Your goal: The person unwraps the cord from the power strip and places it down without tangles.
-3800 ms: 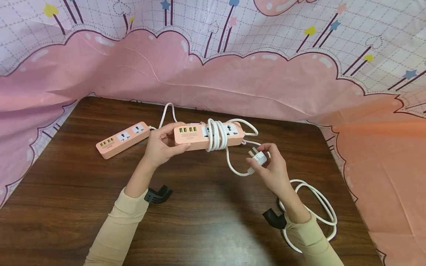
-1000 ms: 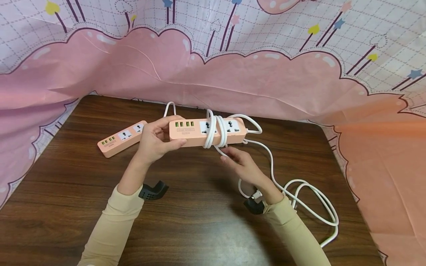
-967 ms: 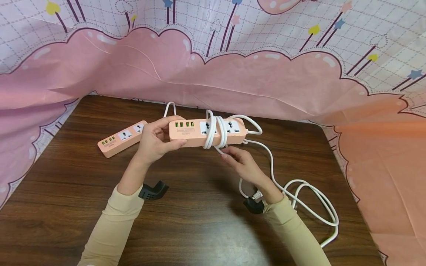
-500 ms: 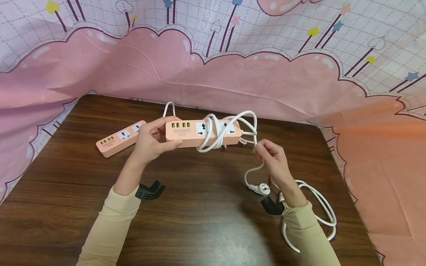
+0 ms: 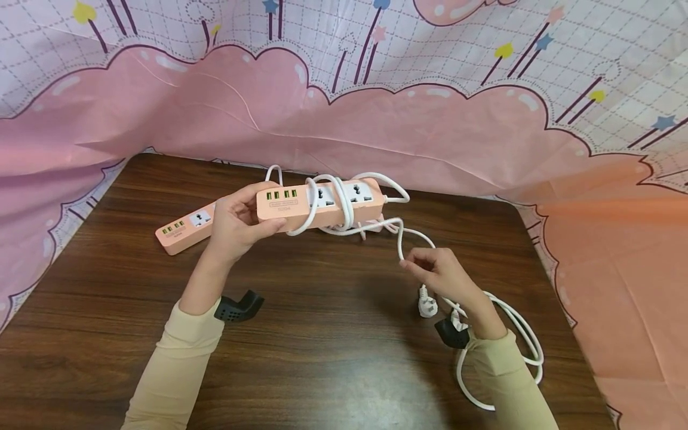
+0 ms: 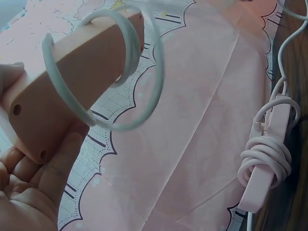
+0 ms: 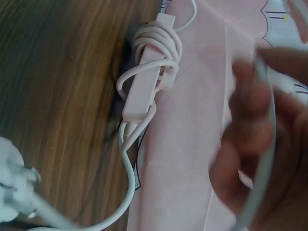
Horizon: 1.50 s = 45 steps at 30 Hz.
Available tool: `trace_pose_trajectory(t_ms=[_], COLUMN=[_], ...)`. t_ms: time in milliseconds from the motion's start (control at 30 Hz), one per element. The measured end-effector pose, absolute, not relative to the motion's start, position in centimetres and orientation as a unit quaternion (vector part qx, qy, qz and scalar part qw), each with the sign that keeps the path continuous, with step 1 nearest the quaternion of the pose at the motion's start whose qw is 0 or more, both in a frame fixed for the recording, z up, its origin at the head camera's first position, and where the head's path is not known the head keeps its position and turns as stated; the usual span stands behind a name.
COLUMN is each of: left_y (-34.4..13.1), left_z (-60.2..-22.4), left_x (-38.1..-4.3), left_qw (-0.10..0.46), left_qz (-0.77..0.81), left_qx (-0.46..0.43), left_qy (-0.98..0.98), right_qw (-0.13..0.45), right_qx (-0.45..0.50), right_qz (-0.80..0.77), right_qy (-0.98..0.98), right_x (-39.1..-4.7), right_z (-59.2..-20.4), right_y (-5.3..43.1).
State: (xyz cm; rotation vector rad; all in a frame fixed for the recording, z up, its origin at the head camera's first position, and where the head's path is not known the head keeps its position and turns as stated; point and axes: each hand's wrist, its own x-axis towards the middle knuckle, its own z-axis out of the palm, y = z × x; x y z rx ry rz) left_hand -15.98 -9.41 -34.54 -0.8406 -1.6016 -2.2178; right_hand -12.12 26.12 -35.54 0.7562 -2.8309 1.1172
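Note:
My left hand (image 5: 233, 224) grips the left end of a peach power strip (image 5: 283, 206), held up over the table and tilted, its right end higher. A white cord (image 5: 344, 206) loops loosely round its body; in the left wrist view the loops (image 6: 156, 72) stand away from the casing. Lower and to the right, my right hand (image 5: 443, 275) pinches the cord's free stretch between thumb and fingers. Below that hand hangs the cord's white plug (image 5: 427, 306), prongs showing. The right wrist view has the pinched cord (image 7: 269, 130) blurred.
A second peach power strip (image 5: 183, 234) lies on the brown table (image 5: 322, 358) at left, partly behind my left hand. A third strip (image 6: 272, 132), wrapped in its cord, lies at the back edge near a pink patterned curtain (image 5: 376, 131). Loose white cord (image 5: 529, 334) coils at right.
Several tight turns of cord have become fewer, looser loops. My right hand has let go of the plug, passed under the strip, and drawn cord right and down. The strip has shifted left and tilted.

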Motion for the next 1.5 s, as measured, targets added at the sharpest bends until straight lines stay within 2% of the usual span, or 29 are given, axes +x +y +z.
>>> trace_pose_trajectory(t_ms=[133, 367, 567, 900, 1167, 1333, 1500], left_y=[-9.5, -9.7, -10.4, -11.6, -12.3, -13.1, -13.4], left_z=[-34.5, -34.8, -35.1, -34.9, -35.1, -34.7, -33.9], left_x=[-15.9, -15.8, -16.1, -16.6, -17.0, -16.9, -16.6], left_qw=[0.119, 0.089, 0.098, 0.141, 0.164, 0.173, 0.168], left_qz=[-0.768, -0.748, -0.736, -0.743, -0.745, -0.775, -0.787], left_qx=[-0.308, -0.328, -0.306, -0.246, -0.221, -0.207, -0.226], left_qy=[-0.549, -0.570, -0.596, -0.606, -0.608, -0.571, -0.549], right_qw=[0.096, 0.234, 0.295, 0.331, 0.392, 0.370, 0.299], right_qx=[0.152, 0.022, -0.027, -0.010, 0.043, 0.002, -0.014], right_qz=[0.300, 0.403, 0.464, 0.429, 0.591, 0.478, 0.282], right_qy=[-0.937, -0.884, -0.835, -0.840, -0.704, -0.797, -0.911], right_x=[-13.0, -13.9, -12.7, -10.0, -9.5, -8.8, -8.8], right_z=[-35.3, -33.4, -31.9, -32.2, -33.3, -33.7, -34.1], right_y=[26.2, 27.1, 29.3, 32.2, 34.0, 35.5, 36.7])
